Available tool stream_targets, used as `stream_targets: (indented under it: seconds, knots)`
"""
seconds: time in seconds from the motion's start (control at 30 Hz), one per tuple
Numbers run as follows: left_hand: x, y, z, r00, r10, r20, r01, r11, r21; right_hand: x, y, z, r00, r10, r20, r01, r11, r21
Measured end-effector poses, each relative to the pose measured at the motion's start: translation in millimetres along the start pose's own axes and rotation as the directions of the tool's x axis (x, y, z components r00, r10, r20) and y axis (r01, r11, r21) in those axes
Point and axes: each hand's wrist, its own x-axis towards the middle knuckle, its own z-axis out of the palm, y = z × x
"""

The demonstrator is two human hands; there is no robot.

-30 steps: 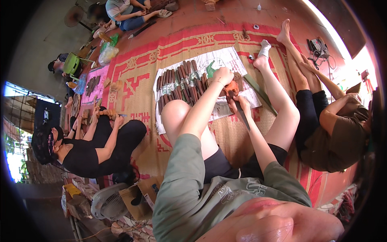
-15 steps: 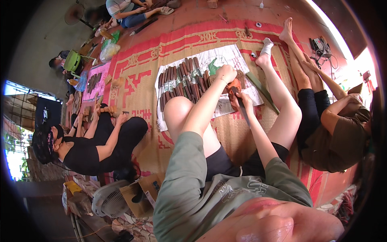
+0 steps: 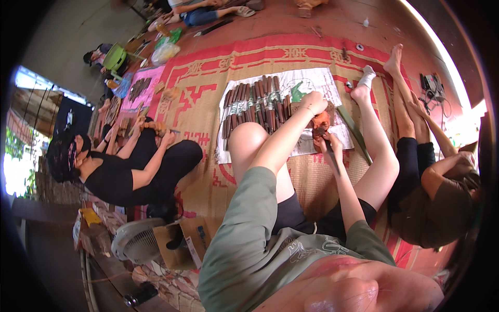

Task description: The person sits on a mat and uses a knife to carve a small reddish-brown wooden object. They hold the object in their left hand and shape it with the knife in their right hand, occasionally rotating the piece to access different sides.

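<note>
My left hand (image 3: 314, 103) is closed at the top of a reddish-brown carved wooden piece (image 3: 322, 122), steadying it over the white cloth (image 3: 306, 148). Below it, my right hand (image 3: 332, 144) is wrapped round a dark, narrow carving tool (image 3: 333, 160). One end of the tool meets the lower part of the wood; the other points back toward me. A brown block partly shows behind the carving. To the left on the cloth lie rows of carving tools with brown handles (image 3: 260, 104). My fingertips are too small to make out clearly.
A long green strip (image 3: 354, 134) lies beside the cloth, near my right leg. Co-workers sit on the patterned mat (image 3: 202, 156) to my left and right. A fan (image 3: 138, 240) and an open cardboard box (image 3: 179, 244) stand at the lower left.
The whole view has shifted, so the mat and cloth appear farther right and slightly lower. The tool in my right hand is seen at a slightly different angle; both hands keep their holds.
</note>
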Motion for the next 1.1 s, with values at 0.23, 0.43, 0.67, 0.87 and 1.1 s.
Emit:
stream_targets:
  seconds: [0.23, 0.43, 0.67, 0.87, 1.1]
  knots:
    - [4, 2, 10, 0.999, 0.020, -0.044, -0.018, 0.999, 0.033, 9, -9, 1, 1.000, 0.008, -0.012, -0.009, 1.000, -0.009]
    - [-5, 5, -3, 1.000, 0.010, 0.011, -0.010, 0.999, 0.031, 5, -11, -4, 0.999, 0.039, 0.020, -0.039, 0.999, 0.003]
    - [-6, 12, -6, 1.000, 0.004, 0.010, -0.004, 0.999, 0.040, -4, 10, -5, 0.999, 0.030, 0.036, -0.029, 0.999, -0.030]
    - [2, 5, 6, 0.999, 0.004, -0.039, -0.003, 0.999, 0.041, 7, -13, -10, 0.995, 0.085, 0.053, -0.087, 0.996, 0.029]
    - [-5, 7, 9, 0.999, 0.043, -0.031, -0.041, 0.997, 0.058, -29, 14, -7, 0.995, 0.026, -0.101, -0.018, 0.997, 0.072]
